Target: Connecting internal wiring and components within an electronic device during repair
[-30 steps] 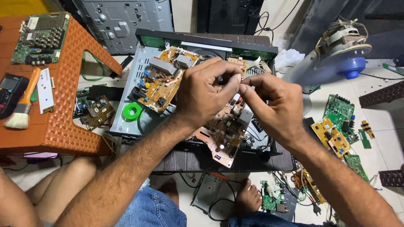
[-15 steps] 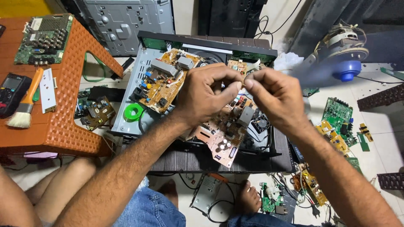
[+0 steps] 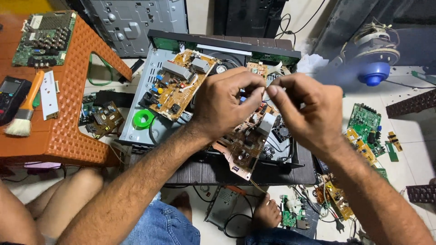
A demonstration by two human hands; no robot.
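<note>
My left hand [image 3: 225, 106] and my right hand [image 3: 309, 113] meet fingertip to fingertip above an open metal chassis [image 3: 136, 122] of an electronic device. Both pinch something tiny between thumb and fingers; it is too small to make out. Under the hands a brown circuit board [image 3: 243, 147] lies tilted over the chassis edge. A second, yellow-brown board [image 3: 177, 86] with a heat sink and several capacitors sits in the chassis on the left. A green tape roll [image 3: 143, 119] lies beside it.
An orange plastic stool [image 3: 77, 113] at left carries a green circuit board [image 3: 43, 38], a paintbrush [image 3: 25, 111] and a dark meter [image 3: 11, 97]. A blue-hubbed fan [image 3: 372, 68] stands at the right. Loose green boards [image 3: 365, 124] lie on the floor. My knees and a foot [image 3: 265, 211] are below.
Both hands have risen a little off the tilted brown board, staying pinched together. The fan head has turned.
</note>
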